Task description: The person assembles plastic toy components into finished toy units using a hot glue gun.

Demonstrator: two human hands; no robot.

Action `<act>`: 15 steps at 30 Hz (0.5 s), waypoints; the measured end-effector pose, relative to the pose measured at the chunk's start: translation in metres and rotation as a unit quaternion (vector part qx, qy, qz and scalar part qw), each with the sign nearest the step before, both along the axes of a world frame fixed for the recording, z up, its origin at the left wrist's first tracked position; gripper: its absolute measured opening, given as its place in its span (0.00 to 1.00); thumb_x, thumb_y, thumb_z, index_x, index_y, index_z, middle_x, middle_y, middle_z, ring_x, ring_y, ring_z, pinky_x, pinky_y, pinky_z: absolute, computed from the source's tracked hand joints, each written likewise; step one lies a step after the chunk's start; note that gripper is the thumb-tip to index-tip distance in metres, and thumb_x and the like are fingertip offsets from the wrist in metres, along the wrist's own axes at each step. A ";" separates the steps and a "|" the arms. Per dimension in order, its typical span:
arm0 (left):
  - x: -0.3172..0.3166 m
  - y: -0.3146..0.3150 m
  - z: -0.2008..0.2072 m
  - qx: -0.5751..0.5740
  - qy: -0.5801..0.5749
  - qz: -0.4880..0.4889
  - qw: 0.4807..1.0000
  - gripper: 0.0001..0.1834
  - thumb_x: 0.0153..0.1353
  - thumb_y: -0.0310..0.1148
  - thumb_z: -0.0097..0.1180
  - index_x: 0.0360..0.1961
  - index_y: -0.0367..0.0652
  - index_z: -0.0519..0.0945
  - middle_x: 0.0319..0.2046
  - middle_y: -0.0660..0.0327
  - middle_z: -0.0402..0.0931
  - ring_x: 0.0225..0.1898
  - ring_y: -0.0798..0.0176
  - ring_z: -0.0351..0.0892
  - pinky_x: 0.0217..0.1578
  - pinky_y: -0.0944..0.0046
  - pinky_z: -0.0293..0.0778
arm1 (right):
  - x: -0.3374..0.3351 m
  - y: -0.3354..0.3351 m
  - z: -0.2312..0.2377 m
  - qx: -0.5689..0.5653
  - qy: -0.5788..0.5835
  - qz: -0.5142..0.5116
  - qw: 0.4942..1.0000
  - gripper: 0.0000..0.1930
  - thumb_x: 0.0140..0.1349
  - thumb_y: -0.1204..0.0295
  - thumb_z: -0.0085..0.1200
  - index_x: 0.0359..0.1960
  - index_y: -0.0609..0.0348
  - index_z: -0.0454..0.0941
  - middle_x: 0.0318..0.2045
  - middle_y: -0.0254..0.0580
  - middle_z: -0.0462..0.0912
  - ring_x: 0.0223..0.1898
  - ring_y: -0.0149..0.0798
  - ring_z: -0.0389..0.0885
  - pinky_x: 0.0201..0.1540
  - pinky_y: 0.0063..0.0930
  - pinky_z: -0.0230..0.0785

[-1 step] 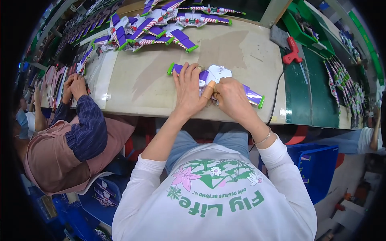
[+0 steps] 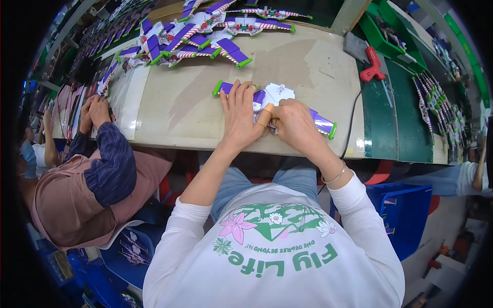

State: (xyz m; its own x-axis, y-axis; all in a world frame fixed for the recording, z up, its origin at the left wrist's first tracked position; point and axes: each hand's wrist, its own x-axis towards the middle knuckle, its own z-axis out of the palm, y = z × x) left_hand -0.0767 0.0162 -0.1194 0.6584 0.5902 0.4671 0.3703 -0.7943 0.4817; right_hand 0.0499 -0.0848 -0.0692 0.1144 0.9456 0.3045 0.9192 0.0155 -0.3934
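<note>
Your left hand (image 2: 240,115) lies flat with fingers spread over the left half of the purple, white and green plastic toy wing set (image 2: 280,95), pressing it down on the beige worn surface (image 2: 195,97) near the front edge. Your right hand (image 2: 297,126) is curled together over the toy's middle, thumb tucked under – whether it pinches a small part there I cannot tell. A taped fingertip (image 2: 265,115) sits between the two hands.

You should expect this toy to be light, stiff and a little slick: thin moulded plastic, with long wings that would likely flex or snap at the hinge if levered. Take hold at the white centre body rather than the green-tipped ends.

Moving rightward, a red hand tool with a cable (image 2: 372,64) rests at the surface's far right, next to green plastic trays (image 2: 390,36). At the far edge lies a heap of finished purple winged toys (image 2: 190,36) – well apart from your piece. To your left a co-worker in a pinkish top with dark blue sleeves (image 2: 110,164) works at the same surface; blue plastic crates (image 2: 405,210) stand below on the right
</note>
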 end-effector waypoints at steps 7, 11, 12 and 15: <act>-0.002 0.000 -0.001 -0.027 0.014 -0.013 0.999 0.31 0.59 0.42 0.56 0.58 0.35 0.62 0.62 0.48 0.59 0.68 0.39 0.48 0.66 0.32 0.34 | 0.004 0.005 -0.010 -0.007 -0.028 0.032 0.999 0.03 0.37 0.83 0.57 0.18 0.68 0.78 0.22 0.58 0.78 0.31 0.55 0.80 0.39 0.43 0.73; -0.003 0.000 0.001 -0.025 0.012 -0.020 0.999 0.31 0.59 0.41 0.55 0.58 0.35 0.61 0.64 0.48 0.58 0.69 0.39 0.47 0.66 0.33 0.33 | 0.005 0.003 0.005 0.013 -0.032 0.048 0.998 0.04 0.38 0.82 0.58 0.19 0.67 0.79 0.21 0.57 0.79 0.29 0.54 0.81 0.37 0.44 0.73; -0.001 0.000 0.001 -0.028 0.017 -0.022 0.999 0.31 0.59 0.41 0.55 0.58 0.35 0.61 0.64 0.48 0.58 0.69 0.39 0.47 0.66 0.33 0.33 | 0.009 0.006 0.005 0.001 -0.007 0.062 0.998 0.04 0.38 0.82 0.58 0.20 0.66 0.80 0.20 0.57 0.79 0.29 0.54 0.81 0.36 0.44 0.73; -0.001 0.005 -0.004 -0.025 0.021 -0.028 0.999 0.31 0.59 0.39 0.54 0.59 0.35 0.61 0.64 0.48 0.57 0.70 0.39 0.47 0.67 0.34 0.33 | 0.010 0.012 0.002 -0.006 -0.017 0.063 0.998 0.04 0.37 0.81 0.59 0.19 0.66 0.80 0.21 0.57 0.80 0.29 0.54 0.82 0.36 0.43 0.74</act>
State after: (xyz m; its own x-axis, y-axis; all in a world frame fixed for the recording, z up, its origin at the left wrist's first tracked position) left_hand -0.0776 0.0213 -0.1238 0.7097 0.5731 0.4098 0.3460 -0.7902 0.5059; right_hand 0.0596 -0.0730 -0.0668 -0.0154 0.9552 0.2956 0.9228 0.1274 -0.3635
